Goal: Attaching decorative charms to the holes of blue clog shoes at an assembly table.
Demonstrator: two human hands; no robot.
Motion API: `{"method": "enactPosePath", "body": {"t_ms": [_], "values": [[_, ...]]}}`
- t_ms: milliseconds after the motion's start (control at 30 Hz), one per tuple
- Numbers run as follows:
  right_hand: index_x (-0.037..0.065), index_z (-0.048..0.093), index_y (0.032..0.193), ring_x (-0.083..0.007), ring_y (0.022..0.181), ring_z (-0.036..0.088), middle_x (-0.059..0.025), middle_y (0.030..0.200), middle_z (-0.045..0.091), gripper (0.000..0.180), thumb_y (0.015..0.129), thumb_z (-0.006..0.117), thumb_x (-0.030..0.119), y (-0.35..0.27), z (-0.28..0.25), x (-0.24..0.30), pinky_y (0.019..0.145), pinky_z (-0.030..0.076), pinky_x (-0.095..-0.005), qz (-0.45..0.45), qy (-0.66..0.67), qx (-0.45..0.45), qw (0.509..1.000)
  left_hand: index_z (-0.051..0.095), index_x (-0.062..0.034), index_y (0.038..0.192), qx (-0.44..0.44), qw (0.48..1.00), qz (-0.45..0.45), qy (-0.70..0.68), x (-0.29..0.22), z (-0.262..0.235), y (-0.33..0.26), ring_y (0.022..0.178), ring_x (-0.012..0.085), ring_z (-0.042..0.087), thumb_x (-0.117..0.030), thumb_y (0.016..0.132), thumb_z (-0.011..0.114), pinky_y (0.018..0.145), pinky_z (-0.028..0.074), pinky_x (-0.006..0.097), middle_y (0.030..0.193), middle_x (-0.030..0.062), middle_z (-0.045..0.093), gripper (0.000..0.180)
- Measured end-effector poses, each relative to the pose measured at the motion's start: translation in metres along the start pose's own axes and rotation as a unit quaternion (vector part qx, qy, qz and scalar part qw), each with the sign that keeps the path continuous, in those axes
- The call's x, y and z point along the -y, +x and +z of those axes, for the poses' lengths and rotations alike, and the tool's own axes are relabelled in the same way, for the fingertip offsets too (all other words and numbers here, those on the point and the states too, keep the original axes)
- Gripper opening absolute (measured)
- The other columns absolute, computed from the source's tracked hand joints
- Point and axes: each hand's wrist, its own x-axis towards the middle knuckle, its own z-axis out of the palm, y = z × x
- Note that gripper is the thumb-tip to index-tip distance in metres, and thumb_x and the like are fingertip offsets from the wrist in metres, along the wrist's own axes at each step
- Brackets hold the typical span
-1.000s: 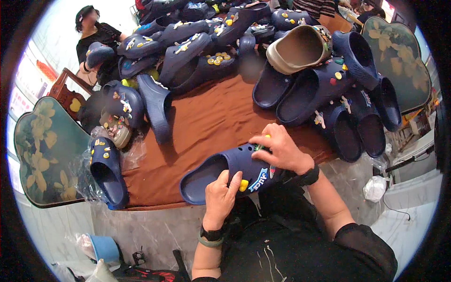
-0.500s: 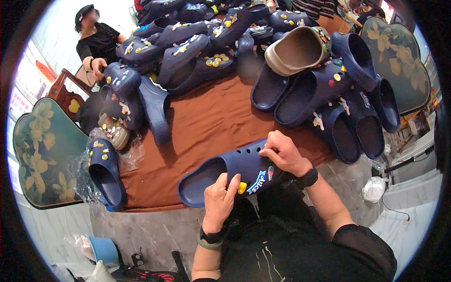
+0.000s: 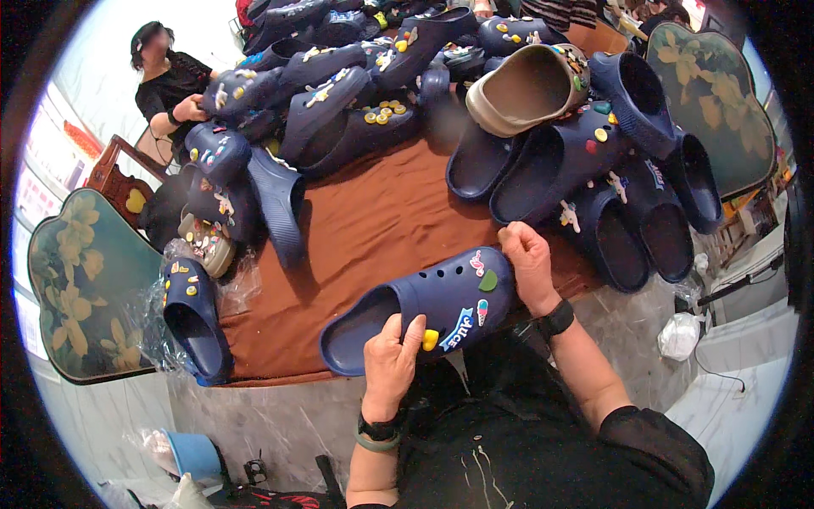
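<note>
A large navy clog (image 3: 415, 297) lies on its side near the table's front edge, its toe to the right. My left hand (image 3: 392, 360) is closed on its near side, thumb by a yellow charm (image 3: 431, 340). Also on the upper sit a blue lettered banner charm (image 3: 458, 329), a small popsicle-like charm (image 3: 482, 312), a green half-round charm (image 3: 487, 280) and a pink charm (image 3: 476, 261). Several holes along the far side are bare. Just beyond the toe, my right hand (image 3: 527, 263) is closed in a pinch; whatever it may hold is hidden.
A brown cloth (image 3: 365, 204) covers the table. Navy clogs (image 3: 331, 106) with charms are heaped at the back, and more stand at the right under a beige clog (image 3: 526, 89). A single navy clog (image 3: 197, 318) rests at the left edge. Another person (image 3: 174, 76) touches the far-left heap.
My right hand has shifted right, off the clog's upper to beyond its toe, uncovering the pink and green charms. At the far left, the other person's hand has moved farther back onto the heap.
</note>
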Motion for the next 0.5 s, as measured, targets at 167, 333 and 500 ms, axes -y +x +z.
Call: {"method": "enactPosePath", "body": {"t_ms": [167, 333, 500], "values": [[0.005, 0.054, 0.075, -0.0176, 0.066, 0.05, -0.0051, 0.077, 0.05, 0.025, 0.085, 0.074, 0.015, -0.011, 0.019, 0.023, 0.063, 0.042, -0.0295, -0.169, -0.254, 0.078, 0.949, 0.062, 0.0, 0.09, -0.005, 1.0, 0.004, 0.002, -0.004, -0.003, 0.0, 0.059, 0.0342, 0.055, -0.026, 0.096, 0.064, 0.057, 0.045, 0.035, 0.07, 0.0199, 0.059, 0.027], [0.006, 0.064, 0.085, -0.0305, 0.078, 0.06, -0.0116, 0.088, 0.057, 0.012, 0.084, 0.072, 0.015, -0.001, 0.03, 0.02, 0.069, 0.049, -0.0382, -0.334, -0.408, 0.114, 0.842, 0.063, -0.0002, 0.093, 0.004, 1.0, -0.007, 0.028, -0.004, -0.002, 0.001, 0.062, 0.0335, 0.06, -0.027, 0.097, 0.063, 0.058, 0.047, 0.035, 0.073, 0.0197, 0.062, 0.027], [0.005, 0.058, 0.077, -0.0311, 0.078, 0.059, -0.0119, 0.08, 0.054, 0.018, 0.084, 0.07, 0.015, 0.001, 0.029, 0.016, 0.071, 0.049, -0.0403, -0.289, -0.342, 0.135, 0.884, 0.062, 0.0, 0.091, -0.004, 1.0, -0.008, 0.007, -0.006, -0.002, -0.001, 0.063, 0.0349, 0.059, -0.028, 0.097, 0.062, 0.058, 0.046, 0.036, 0.073, 0.0201, 0.062, 0.028]]}}
